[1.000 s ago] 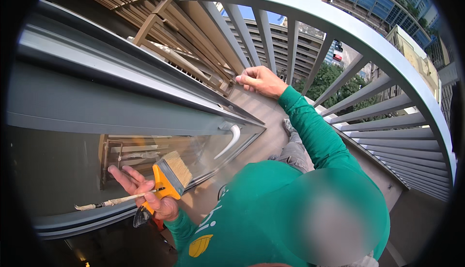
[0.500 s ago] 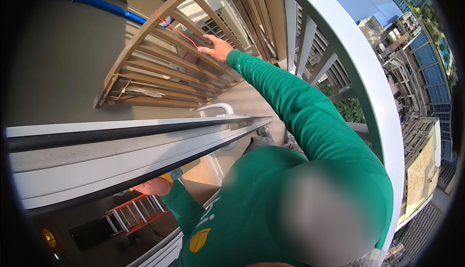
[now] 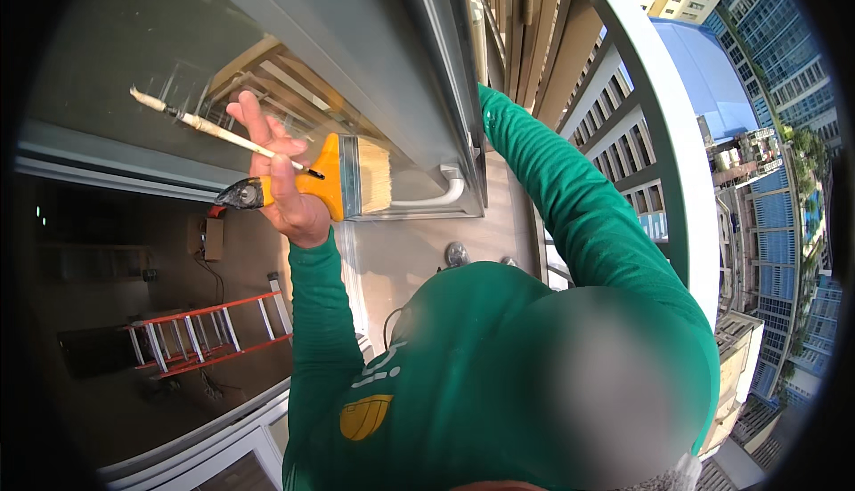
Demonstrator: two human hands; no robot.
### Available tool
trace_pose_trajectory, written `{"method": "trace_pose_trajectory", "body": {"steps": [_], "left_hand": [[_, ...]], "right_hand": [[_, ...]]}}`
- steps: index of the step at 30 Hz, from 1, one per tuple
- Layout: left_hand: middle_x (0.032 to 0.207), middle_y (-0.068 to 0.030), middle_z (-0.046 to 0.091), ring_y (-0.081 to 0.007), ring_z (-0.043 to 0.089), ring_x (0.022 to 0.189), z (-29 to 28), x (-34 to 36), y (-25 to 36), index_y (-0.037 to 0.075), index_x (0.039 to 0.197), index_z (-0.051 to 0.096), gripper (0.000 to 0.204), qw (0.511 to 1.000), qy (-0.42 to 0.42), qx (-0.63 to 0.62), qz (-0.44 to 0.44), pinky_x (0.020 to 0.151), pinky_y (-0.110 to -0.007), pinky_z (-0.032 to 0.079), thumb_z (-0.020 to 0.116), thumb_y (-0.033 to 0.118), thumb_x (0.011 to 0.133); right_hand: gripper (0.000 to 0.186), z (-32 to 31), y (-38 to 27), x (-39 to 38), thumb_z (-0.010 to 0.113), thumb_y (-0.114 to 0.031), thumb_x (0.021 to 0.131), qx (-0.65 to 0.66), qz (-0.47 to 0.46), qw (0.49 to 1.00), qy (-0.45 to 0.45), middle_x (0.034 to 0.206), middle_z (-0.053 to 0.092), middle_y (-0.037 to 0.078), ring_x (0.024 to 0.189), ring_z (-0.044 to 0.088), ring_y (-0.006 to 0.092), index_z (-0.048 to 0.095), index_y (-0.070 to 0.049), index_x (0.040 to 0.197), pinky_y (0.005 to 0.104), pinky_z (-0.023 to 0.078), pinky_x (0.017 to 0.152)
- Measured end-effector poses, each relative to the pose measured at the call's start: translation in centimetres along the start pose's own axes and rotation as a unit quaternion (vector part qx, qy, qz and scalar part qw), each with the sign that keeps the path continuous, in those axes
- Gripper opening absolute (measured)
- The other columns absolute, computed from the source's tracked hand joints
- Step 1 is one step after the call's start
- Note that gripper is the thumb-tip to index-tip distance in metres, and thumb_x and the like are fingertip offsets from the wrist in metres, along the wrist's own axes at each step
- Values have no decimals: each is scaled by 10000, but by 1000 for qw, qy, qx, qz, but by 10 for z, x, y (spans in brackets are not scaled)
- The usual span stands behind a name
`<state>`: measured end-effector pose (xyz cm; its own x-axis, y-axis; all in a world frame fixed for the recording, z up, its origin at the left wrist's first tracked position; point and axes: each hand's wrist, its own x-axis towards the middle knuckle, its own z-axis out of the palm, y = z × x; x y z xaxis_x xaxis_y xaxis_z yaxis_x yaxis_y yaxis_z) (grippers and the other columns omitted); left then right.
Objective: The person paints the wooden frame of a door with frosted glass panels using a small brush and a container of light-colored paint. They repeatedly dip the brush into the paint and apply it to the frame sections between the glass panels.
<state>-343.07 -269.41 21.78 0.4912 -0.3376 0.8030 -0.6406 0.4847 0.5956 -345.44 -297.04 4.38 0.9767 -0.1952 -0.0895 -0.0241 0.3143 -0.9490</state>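
Note:
My left hand [image 3: 298,211] is raised in front of a glass door, its fingers closed round two brushes. One is a wide flat paintbrush [image 3: 329,175] with an orange handle, a metal band and pale bristles pointing right. The other is a thin, paint-stained brush [image 3: 218,132] lying slantwise across the fingers. My right arm [image 3: 570,179] reaches forward and disappears past the edge of the grey door frame [image 3: 356,55], so the right hand is hidden. The white door handle [image 3: 445,190] is just right of the wide brush's bristles.
A curved white railing [image 3: 672,162] runs along the right, with buildings far below. Brown slatted panels [image 3: 512,24] stand at its far end. To the left, inside a dark room, an orange ladder [image 3: 209,331] lies near a cardboard box [image 3: 207,237].
The door's edge now stands farther right and hides my right hand, which was at the slatted panel by a red cord. My left hand has come up into plain sight with both brushes.

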Motion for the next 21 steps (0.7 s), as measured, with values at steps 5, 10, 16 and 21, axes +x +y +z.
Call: {"method": "trace_pose_trajectory", "body": {"steps": [5, 10, 16, 21], "left_hand": [[1628, -271, 356, -344, 84, 1608, 7, 31, -44, 12, 901, 646, 292, 995, -88, -38, -11, 1266, -495, 103, 477, 223, 1013], [1633, -286, 332, -344, 67, 1609, 2, 51, -63, -14, 912, 656, 283, 987, -146, -72, -19, 1274, -516, 40, 491, 186, 1026], [1629, -286, 340, -378, 63, 1603, -14, 59, -75, 5, 932, 669, 240, 983, -183, -26, -17, 1274, -537, 47, 513, 167, 1017], [1629, -286, 339, -371, 32, 1608, -5, 54, -71, 25, 947, 663, 233, 984, -180, -14, 3, 1268, -569, 28, 498, 171, 1020]], "right_hand": [[255, -17, -24, 13, 658, -262, 1028, -29, 43, 999, -2, 907, 712, 54, 756, 692, 135, 674, -18, 1098, 281, 586, 672], [260, -38, -43, 29, 652, -263, 1031, -59, 68, 996, 0, 906, 704, 51, 756, 677, 127, 670, -15, 1108, 268, 575, 684], [267, -47, -34, 38, 644, -264, 1035, -59, 129, 989, -38, 905, 695, 47, 757, 658, 116, 665, -11, 1120, 254, 562, 698], [273, -47, -20, 55, 637, -265, 1038, -80, 176, 977, -87, 904, 687, 44, 757, 643, 107, 661, -8, 1131, 241, 550, 711]]}}
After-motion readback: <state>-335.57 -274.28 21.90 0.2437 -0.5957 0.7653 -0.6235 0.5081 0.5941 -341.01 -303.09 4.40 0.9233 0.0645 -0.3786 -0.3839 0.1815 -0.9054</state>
